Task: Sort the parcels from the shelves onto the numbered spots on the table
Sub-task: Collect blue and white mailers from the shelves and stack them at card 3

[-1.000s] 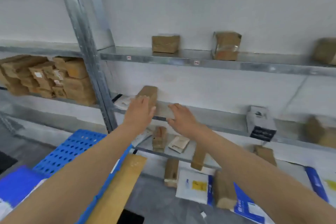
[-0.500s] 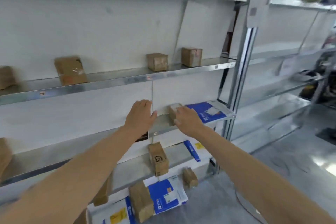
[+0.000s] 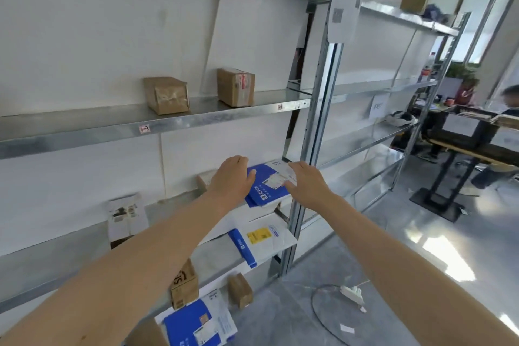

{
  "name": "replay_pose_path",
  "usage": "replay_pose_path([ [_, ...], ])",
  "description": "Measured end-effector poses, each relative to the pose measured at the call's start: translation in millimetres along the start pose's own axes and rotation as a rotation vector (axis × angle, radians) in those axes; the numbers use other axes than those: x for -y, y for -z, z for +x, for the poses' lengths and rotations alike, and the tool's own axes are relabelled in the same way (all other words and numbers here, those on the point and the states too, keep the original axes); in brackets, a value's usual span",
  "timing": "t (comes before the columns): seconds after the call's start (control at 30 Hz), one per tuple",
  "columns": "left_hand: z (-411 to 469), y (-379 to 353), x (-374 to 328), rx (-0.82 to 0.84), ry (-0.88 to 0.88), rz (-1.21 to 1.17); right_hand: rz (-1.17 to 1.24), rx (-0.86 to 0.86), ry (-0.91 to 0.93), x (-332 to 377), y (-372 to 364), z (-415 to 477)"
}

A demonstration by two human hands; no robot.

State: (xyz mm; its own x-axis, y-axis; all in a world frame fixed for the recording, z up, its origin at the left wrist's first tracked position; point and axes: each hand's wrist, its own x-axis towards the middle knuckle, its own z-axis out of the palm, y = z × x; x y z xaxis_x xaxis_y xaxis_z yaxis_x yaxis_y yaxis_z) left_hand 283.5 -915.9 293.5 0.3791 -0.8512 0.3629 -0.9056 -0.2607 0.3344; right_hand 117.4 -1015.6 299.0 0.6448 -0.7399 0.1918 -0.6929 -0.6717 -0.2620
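L hand (image 3: 231,177) is seen spread, fingers nearly straight, laid at the left edge of a blue-and-white mailer (image 3: 266,185). Nothing is gripped by it, and whether the fingertips actually press the mailer can't be told. The mailer is found flat on the middle shelf (image 3: 56,247), its near corner hung over the lip, just left of the metal post (image 3: 317,121). R hand (image 3: 307,185) is likewise held open, palm down, fingers at the mailer's white right part; no pinch is seen. One hand is prob. set each side because a thin, floppy mailer is better lifted by both edges than by one corner. Pick-up is judged as only starting. The carry to the table isn't begun, and no numbered spots are made out in view.

Shelves & contents, L to R:
- Upper shelf (image 3: 84,132): a taped brown box (image 3: 165,95) and a taller brown box (image 3: 236,87) are stood side by side w/ a gap btwn them.
- Middle shelf: a white box (image 3: 127,216) is stood at left, and a small tan box (image 3: 203,178) is partly hidden behind L hand, then comes the mailer.
- Lower shelf (image 3: 219,258): a printed brown box (image 3: 184,284) appears to be stood there, w/ a white mailer (image 3: 261,241) overhanging the lip.
- Lowest level: a blue mailer (image 3: 196,323) and a little brown box (image 3: 240,289) are seen; shelf or floor can't be told.
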Motion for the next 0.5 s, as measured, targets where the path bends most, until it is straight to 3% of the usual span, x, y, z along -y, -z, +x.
replay_pose_path([
  [0.27,109.5,-80.7,40.7,0.126,0.013,0.066,-0.014,0.071,-0.012,-55.9,-33.8,131.4],
  [0.5,168.3,-137.5,45.4,0.201,0.067,0.033,0.003,0.137,-0.083,-115.5,-68.4,196.0],
])
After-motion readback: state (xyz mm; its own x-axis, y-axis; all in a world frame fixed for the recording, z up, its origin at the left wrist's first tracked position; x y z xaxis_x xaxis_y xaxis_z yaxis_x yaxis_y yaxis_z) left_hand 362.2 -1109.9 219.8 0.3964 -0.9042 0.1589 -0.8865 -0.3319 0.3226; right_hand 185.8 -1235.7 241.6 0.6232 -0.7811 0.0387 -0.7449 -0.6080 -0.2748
